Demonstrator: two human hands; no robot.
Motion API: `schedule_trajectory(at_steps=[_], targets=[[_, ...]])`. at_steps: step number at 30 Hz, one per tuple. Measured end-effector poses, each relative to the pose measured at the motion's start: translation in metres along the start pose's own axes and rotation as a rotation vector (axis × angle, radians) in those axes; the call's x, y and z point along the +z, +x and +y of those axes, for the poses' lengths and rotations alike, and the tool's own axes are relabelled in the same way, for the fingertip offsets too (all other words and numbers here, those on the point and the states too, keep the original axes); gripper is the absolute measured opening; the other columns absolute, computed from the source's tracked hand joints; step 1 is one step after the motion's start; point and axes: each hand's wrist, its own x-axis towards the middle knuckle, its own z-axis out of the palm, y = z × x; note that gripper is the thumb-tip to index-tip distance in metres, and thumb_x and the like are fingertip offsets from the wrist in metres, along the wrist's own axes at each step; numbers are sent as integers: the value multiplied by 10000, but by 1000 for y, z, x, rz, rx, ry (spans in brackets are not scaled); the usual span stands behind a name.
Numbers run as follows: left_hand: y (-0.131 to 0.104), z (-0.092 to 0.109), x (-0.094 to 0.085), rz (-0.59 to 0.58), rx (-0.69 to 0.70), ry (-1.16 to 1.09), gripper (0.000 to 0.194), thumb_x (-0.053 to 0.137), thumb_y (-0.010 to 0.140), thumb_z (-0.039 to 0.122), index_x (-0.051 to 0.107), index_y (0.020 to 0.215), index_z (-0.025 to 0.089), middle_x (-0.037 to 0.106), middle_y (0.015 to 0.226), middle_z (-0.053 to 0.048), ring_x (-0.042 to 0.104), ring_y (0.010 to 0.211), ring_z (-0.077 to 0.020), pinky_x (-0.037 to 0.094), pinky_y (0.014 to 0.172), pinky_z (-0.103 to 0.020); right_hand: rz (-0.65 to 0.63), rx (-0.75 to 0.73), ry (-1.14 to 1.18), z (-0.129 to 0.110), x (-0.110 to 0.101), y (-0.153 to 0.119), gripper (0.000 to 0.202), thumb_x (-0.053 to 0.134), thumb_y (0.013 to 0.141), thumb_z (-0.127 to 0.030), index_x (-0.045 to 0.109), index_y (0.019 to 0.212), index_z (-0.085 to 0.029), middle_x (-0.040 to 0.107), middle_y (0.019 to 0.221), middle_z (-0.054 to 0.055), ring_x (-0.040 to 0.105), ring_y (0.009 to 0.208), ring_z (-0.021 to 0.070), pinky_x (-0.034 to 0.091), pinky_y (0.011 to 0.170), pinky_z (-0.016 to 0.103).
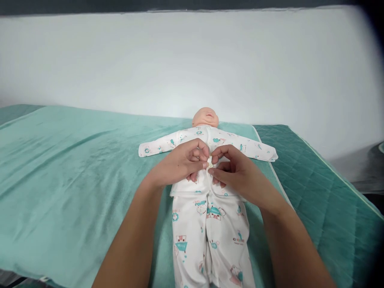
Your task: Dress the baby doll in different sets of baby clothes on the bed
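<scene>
A baby doll [205,117] lies on its back, dressed in a white printed top [220,138] and matching trousers [192,228]. Its sleeves stretch out to both sides. Over the middle of the chest, my left hand [192,160] pinches the front edge of the top between thumb and fingers. From the other side my right hand [231,166] pinches the same front opening, its fingertips close to those of the left. A small pale bit of the placket shows between them; whether a button or snap is there I cannot make out.
Beneath the doll is a light green blanket [75,180] spread over the bed. A darker green quilted cover [318,192] shows on the right. Behind the bed stands a white wall [150,64]. A dark object [372,168] is partly visible at the right edge.
</scene>
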Motion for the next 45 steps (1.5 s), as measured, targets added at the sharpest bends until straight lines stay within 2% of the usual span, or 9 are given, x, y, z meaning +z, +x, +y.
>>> schedule_trajectory(at_steps=[3, 6, 12, 19, 27, 33, 42, 45], targets=[[0, 1, -1, -15, -3, 4, 117, 615, 877, 229, 513, 930, 214, 548, 726, 51, 537, 516, -60, 411, 478, -204, 7, -25, 43, -1, 1, 1, 176, 628, 889, -355, 541, 1006, -257, 604, 789, -28, 617, 638, 126, 474, 570, 268], [1, 1, -1, -18, -4, 11, 113, 617, 873, 224, 517, 923, 212, 550, 724, 51, 544, 521, -63, 412, 479, -207, 21, -40, 77, -2, 3, 2, 136, 607, 902, -319, 540, 997, -247, 592, 869, -22, 622, 636, 108, 473, 555, 253], [1, 0, -2, -37, -34, 11, 103, 613, 868, 211, 533, 932, 215, 557, 727, 51, 557, 538, -69, 422, 496, -215, 0, -53, 114, -1, 2, 3, 130, 614, 894, -292, 543, 990, -240, 588, 859, -22, 614, 621, 100, 472, 546, 245], [1, 3, -1, -20, -70, 94, 143, 656, 830, 258, 561, 927, 214, 605, 725, 33, 607, 609, -101, 402, 469, -194, 20, -30, 80, -1, 2, 4, 144, 553, 943, -368, 545, 1010, -240, 592, 617, -42, 577, 565, 116, 473, 539, 239], [-1, 8, 1, -6, -140, 156, 284, 680, 820, 360, 568, 1050, 237, 653, 700, 33, 628, 635, -126, 418, 450, -189, 82, -33, 81, 0, 6, 5, 121, 582, 922, -343, 554, 976, -239, 611, 597, -44, 574, 533, 110, 474, 521, 224], [-3, 11, 1, 0, -164, 243, 118, 593, 871, 307, 616, 935, 211, 678, 699, 12, 642, 610, -118, 402, 420, -178, 95, -28, 72, 1, 6, 4, 136, 583, 915, -348, 571, 985, -232, 627, 587, -31, 584, 528, 120, 491, 527, 235], [-3, 11, 3, 45, -155, 235, 199, 537, 908, 390, 569, 888, 195, 697, 737, -15, 671, 598, -140, 407, 413, -194, 118, -40, 101, -1, 6, 4, 135, 600, 912, -361, 592, 945, -231, 617, 582, -34, 577, 520, 112, 488, 512, 224], [-2, 11, 4, 67, -149, 182, 237, 550, 903, 427, 551, 884, 191, 684, 729, -17, 668, 586, -145, 419, 417, -203, 207, -107, 140, 2, 8, 6, 127, 608, 909, -360, 595, 934, -236, 596, 579, -45, 541, 487, 101, 462, 474, 215]])
